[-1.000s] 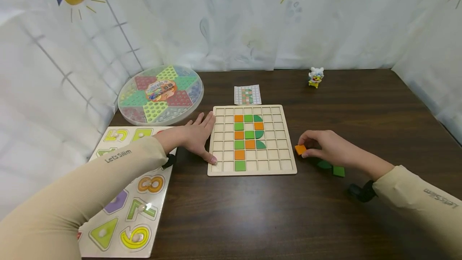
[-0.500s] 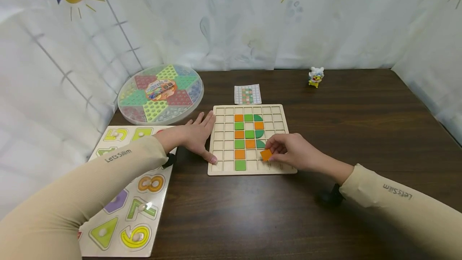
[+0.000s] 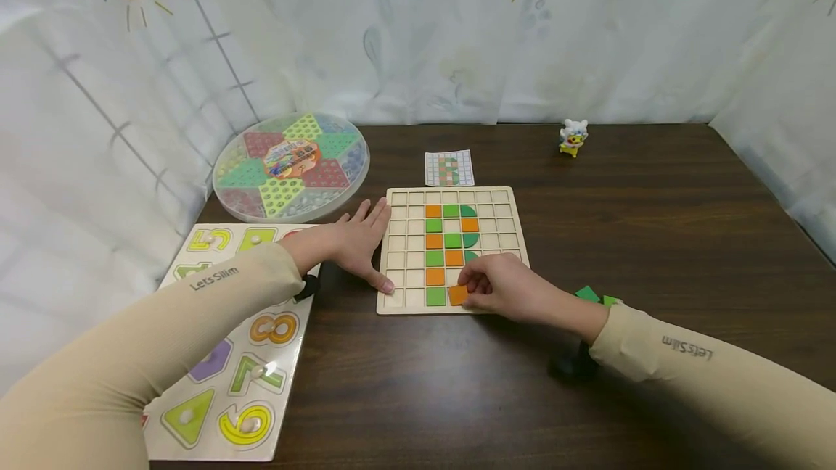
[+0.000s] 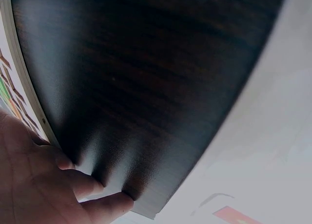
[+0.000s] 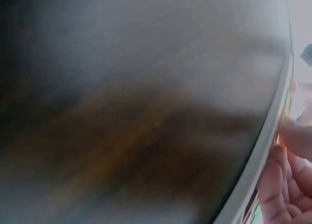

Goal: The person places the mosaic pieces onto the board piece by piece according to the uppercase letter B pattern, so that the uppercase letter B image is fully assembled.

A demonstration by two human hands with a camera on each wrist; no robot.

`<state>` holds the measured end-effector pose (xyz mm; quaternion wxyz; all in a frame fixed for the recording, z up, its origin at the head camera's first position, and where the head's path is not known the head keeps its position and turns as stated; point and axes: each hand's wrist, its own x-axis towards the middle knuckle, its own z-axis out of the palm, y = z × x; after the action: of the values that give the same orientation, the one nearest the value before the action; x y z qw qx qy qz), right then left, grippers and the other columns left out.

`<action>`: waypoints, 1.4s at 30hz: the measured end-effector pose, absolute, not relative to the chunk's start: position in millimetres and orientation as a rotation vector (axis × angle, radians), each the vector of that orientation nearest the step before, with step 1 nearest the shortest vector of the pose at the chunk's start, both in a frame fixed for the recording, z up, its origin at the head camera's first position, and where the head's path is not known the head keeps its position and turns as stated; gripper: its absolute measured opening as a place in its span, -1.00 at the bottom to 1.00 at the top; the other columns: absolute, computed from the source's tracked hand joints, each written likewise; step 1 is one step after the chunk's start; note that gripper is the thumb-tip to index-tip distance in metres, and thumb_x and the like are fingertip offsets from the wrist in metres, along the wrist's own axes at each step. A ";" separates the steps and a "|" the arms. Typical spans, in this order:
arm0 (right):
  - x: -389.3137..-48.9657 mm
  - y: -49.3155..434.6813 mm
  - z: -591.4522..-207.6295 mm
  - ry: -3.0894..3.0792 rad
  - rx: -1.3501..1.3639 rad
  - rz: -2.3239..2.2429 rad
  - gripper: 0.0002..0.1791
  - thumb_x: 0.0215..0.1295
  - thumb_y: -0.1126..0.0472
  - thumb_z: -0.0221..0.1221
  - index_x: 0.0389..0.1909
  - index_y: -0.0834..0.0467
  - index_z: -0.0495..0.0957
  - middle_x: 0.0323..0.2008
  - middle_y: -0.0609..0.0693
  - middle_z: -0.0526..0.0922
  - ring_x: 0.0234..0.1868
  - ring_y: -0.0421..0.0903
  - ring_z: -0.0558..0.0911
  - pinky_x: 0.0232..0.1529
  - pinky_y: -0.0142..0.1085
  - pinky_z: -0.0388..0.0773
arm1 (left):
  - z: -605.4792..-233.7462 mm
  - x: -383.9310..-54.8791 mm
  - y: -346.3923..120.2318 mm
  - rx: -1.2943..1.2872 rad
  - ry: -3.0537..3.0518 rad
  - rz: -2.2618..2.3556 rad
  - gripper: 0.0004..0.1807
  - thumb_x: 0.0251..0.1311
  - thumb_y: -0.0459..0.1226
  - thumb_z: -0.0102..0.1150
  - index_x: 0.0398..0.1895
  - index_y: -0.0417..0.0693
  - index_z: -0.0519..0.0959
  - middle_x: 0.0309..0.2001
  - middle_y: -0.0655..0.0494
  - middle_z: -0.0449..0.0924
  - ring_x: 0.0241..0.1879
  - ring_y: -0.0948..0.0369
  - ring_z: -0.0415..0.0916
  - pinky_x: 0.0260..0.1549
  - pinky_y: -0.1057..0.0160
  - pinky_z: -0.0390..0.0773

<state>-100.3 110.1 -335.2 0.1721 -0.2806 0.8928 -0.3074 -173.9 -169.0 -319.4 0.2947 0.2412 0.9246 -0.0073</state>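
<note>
A wooden grid board (image 3: 403, 260) lies on the dark table, with orange, light green and dark green tiles set in several of its cells. My right hand (image 3: 499, 287) pinches an orange square tile (image 3: 459, 296) between thumb and fingers, over the bottom row just right of a light green tile (image 3: 435, 297). Part of a dark green rounded tile is hidden behind this hand. My left hand (image 3: 359, 241) rests with spread, straight fingers along the board's left edge, its thumb on the lower left corner. In the left wrist view, the left fingers (image 4: 109, 207) touch the table.
A small pattern card (image 3: 449, 168) lies behind the board. Loose green tiles (image 3: 587, 294) sit by the right forearm. To the left are a number puzzle board (image 3: 261, 390) and a round Chinese checkers box (image 3: 291, 165). A small figurine (image 3: 572, 138) stands at the back right.
My right hand has carried the orange square tile leftward from the table right of the board to the board's bottom row. The left hand has stayed in place.
</note>
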 end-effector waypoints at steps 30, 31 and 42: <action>-98.4 96.7 -337.1 2.682 -0.848 -0.752 -0.93 0.22 0.24 0.44 -0.37 0.17 0.78 -0.48 -0.12 0.74 -0.44 -0.30 0.56 -0.30 -0.39 0.57 | -316.2 -173.1 -168.6 0.642 2.458 -0.014 0.56 0.00 0.36 0.40 0.62 -0.34 -0.43 0.63 -0.28 -0.60 0.61 -0.30 -0.52 0.48 -0.40 -0.10; -98.2 96.7 -336.8 2.680 -0.850 -0.752 -0.93 0.23 0.24 0.44 -0.37 0.17 0.77 -0.47 -0.12 0.74 -0.43 -0.30 0.57 -0.30 -0.39 0.58 | -316.4 -173.0 -168.6 0.642 2.457 -0.015 0.56 0.00 0.36 0.40 0.62 -0.34 -0.43 0.63 -0.28 -0.60 0.61 -0.31 -0.52 0.48 -0.40 -0.10; -100.1 119.3 -328.5 2.678 -0.731 -0.810 -0.86 0.29 0.20 0.40 -0.20 0.17 0.77 -0.35 -0.10 0.77 -0.37 -0.27 0.59 -0.26 -0.39 0.57 | -316.5 -172.6 -169.6 0.647 2.457 -0.010 0.55 0.01 0.35 0.40 0.62 -0.34 -0.44 0.63 -0.28 -0.61 0.61 -0.30 -0.53 0.47 -0.41 -0.10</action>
<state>-100.1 119.3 -328.5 0.1245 -0.2508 0.9189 -0.2778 -172.6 -169.6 -316.5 0.2959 0.2434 0.9237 -0.0038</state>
